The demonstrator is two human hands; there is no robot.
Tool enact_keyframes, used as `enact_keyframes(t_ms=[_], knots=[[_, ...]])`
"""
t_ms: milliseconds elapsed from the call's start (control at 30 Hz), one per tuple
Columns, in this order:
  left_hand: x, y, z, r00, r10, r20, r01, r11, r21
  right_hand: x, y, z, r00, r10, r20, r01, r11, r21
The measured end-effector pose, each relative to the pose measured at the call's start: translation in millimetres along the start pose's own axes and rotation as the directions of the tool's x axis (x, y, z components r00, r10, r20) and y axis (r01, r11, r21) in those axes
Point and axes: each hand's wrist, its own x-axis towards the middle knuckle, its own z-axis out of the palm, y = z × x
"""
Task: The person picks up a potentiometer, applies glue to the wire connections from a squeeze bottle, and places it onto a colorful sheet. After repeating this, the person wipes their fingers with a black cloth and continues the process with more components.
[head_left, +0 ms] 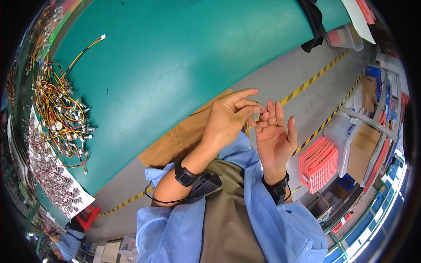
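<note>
My left hand [228, 118] and my right hand [275, 138] are raised together in front of my chest, over the edge of the green table [175, 57]. The left thumb and forefinger pinch at the fingertips of the right hand; whether anything small sits between them is too small to tell. My right hand is turned palm up, its fingers spread and slightly curled, and holds nothing that I can see. Both wrists wear black bands, the left one [186, 175] carrying a black device with a cable. My sleeves are light blue.
A pile of red, yellow and black wire harnesses [61, 114] lies at the table's left; one harness [87, 46] lies apart. Small parts cover a white sheet [48, 175]. Red crates [318, 164], shelves [372, 114], striped floor tape [315, 79], a red stool [87, 215], another person [66, 243].
</note>
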Motion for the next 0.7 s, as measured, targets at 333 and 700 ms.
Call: enact_keyframes(t_ms=[333, 700], knots=[[6.8, -8.9, -3.6, 0.995, 0.092, 0.035, -0.085, 0.983, -0.165, -0.2, 0.0, -5.5, 0.988, -0.081, 0.128, 0.100, 0.984, -0.147], [3.2, -17.1, -9.7, 0.948, 0.224, 0.227, -0.260, 0.955, 0.144, 2.5, -2.1, -13.2, 0.937, -0.158, 0.312, 0.235, 0.946, -0.225]])
